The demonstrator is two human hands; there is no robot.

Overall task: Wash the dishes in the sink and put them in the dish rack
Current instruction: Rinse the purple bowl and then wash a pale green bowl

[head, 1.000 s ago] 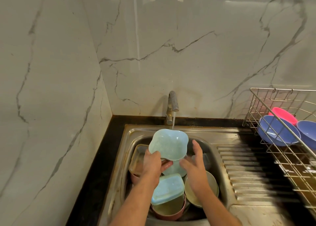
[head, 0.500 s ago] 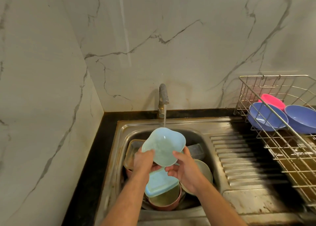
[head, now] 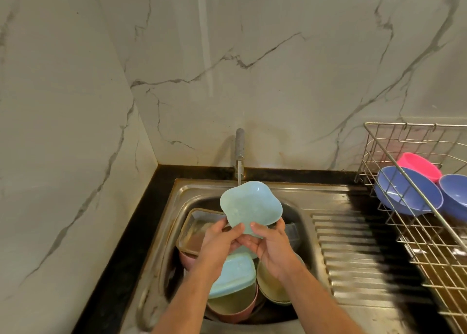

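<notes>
A light blue wavy-edged bowl (head: 251, 204) is tilted up over the steel sink (head: 184, 194), its far edge under the thin stream from the tap (head: 239, 151). My left hand (head: 217, 242) grips the bowl's near left edge. My right hand (head: 271, 245) grips its near right edge, thumb on the inside. Below them the sink holds a clear rectangular container (head: 197, 228), a light blue lid (head: 233, 275) on a pink bowl (head: 232, 313), and a yellowish bowl (head: 271, 288). The wire dish rack (head: 414, 235) stands at the right.
In the rack lie two purple bowls (head: 406, 194) (head: 454, 194) and a pink bowl (head: 419, 165). A ribbed steel drainboard (head: 353, 252) lies between sink and rack. Marble walls close the left and back; a black counter edge (head: 131, 235) runs along the left of the sink.
My right hand has come from beside the bowl to grip its near edge. Both hands have turned the bowl, which stays under the water stream.
</notes>
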